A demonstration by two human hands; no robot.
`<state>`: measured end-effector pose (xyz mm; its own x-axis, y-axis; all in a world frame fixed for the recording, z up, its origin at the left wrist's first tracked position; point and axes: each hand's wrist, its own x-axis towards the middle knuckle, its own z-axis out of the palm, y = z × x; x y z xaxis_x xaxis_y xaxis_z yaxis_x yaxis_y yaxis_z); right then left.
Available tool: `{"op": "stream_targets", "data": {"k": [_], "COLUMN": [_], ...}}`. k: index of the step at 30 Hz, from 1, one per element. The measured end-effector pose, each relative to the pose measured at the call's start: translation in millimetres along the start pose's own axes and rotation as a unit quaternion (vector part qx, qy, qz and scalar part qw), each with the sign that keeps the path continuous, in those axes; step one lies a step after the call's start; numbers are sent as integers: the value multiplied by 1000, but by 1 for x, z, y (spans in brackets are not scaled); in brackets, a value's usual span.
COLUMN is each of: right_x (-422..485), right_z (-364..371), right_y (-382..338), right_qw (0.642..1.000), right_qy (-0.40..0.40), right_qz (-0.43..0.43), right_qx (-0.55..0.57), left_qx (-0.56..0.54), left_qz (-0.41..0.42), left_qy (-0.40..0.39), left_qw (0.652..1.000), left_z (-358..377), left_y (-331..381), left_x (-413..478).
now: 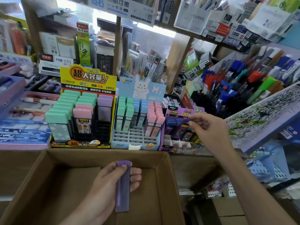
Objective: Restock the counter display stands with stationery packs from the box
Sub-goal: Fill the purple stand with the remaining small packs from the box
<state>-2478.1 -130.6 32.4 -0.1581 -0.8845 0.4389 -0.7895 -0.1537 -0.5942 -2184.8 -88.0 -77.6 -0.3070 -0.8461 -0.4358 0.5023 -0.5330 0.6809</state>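
Two packs are held: the right hand pinches a purple pack just above the purple stand at the desk's front edge. The left hand has its fingers clamped round a long purple pack, which points away over the box.

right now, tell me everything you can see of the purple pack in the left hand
The purple pack is a long, slim, flat case, seemingly translucent plastic, with a more solid rounded cap at its far end. It points away from the person, above the open cardboard box. The left hand grips its upper half, fingers curled at its right edge; the near end sticks out free. No label is readable.
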Motion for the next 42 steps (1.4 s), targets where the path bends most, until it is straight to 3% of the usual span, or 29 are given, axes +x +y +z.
{"op": "stream_targets", "data": {"k": [7, 13, 22, 29, 37, 42], "right_x": [0, -4, -15, -25, -46, -63], "right_z": [10, 18, 21, 24, 25, 26], "right_y": [5, 12, 11, 4, 15, 41], "right_qw": [983, 970, 986, 995, 998, 997], "right_qy": [-5, 6, 36, 37, 36, 37], "right_qz": [-92, -127, -101, -75, 2, 48], "right_qx": [-159, -206, -127, -62, 52, 49], "left_qx": [17, 58, 16, 14, 138, 203], "left_qz": [20, 38, 1, 30, 115, 176], "left_qy": [-19, -32, -51, -26, 20, 31], "left_qw": [999, 997, 999, 999, 984, 963], "left_z": [2, 3, 3, 2, 3, 8], "left_y": [2, 2, 1, -3, 3, 11], "left_x": [-1, -5, -3, -2, -10, -9]}}
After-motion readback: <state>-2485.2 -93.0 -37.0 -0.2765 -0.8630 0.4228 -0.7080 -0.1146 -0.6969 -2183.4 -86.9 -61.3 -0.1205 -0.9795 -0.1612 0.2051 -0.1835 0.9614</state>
